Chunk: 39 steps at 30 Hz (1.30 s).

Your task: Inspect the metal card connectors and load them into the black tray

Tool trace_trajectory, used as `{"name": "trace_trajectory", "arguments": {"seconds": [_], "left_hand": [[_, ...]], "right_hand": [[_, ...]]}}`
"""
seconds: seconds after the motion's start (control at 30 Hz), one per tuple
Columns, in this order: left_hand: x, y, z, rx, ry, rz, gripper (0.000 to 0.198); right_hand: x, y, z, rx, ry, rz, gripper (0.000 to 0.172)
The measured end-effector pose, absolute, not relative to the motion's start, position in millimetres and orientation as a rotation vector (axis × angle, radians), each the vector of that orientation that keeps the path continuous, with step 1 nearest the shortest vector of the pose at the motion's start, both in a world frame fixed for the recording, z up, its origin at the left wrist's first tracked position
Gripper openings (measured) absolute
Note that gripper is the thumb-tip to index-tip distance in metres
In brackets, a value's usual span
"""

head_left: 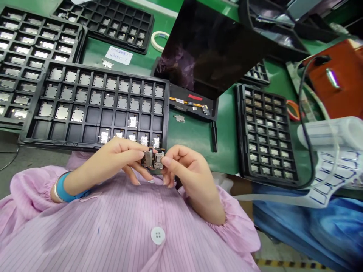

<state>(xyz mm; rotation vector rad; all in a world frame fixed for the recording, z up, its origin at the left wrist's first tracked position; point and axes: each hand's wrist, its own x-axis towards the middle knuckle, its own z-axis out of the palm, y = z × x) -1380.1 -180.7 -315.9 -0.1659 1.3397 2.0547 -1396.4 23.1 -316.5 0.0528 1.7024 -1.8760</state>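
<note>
— Where are the two small silver metal slot parts [154, 159]?

— Pinched side by side between both hands, close to the body, just past the near edge of the green worktop [198, 136]; the left hand [119, 158] grips the left part with thumb and fingertips; the right hand [184, 168] clasps the right part in the same way; the two parts touch each other.

— What lies right behind them?

— A large black plastic compartment tray [93, 102]; its far rows hold flat silver pieces, and its nearest row holds a few smaller parts.

— And further out?

— A small loose metal piece [179, 118] sits on the worktop beside that tray; a narrower black tray of small parts [266, 136] lies to the right; a dark glossy flat panel [204, 49] stands tilted between the two trays; a white tape roll [159, 39] and a handwritten paper note [118, 55] lie behind; a blue wristband [64, 187] circles the left wrist, above a pink striped smock [113, 226].
</note>
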Motion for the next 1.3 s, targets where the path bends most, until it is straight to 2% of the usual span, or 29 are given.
{"name": "trace_trajectory", "arguments": {"seconds": [0.27,0.7,1.3], "left_hand": [[-1379.6,-182.6,-312.7,-0.056,1.392,2.016,0.026],[-1382.1,-180.5,-317.8,-0.130,1.412,2.003,0.024],[-1381.2,-183.4,-319.9,-0.104,1.428,1.952,0.027]], "right_hand": [[-1395.7,23.9,-313.9,0.052,1.747,-1.874,0.031],[-1396.4,25.8,-314.1,-0.041,1.796,-1.864,0.020],[-1396.5,24.4,-311.5,-0.110,1.883,-1.853,0.018]]}}
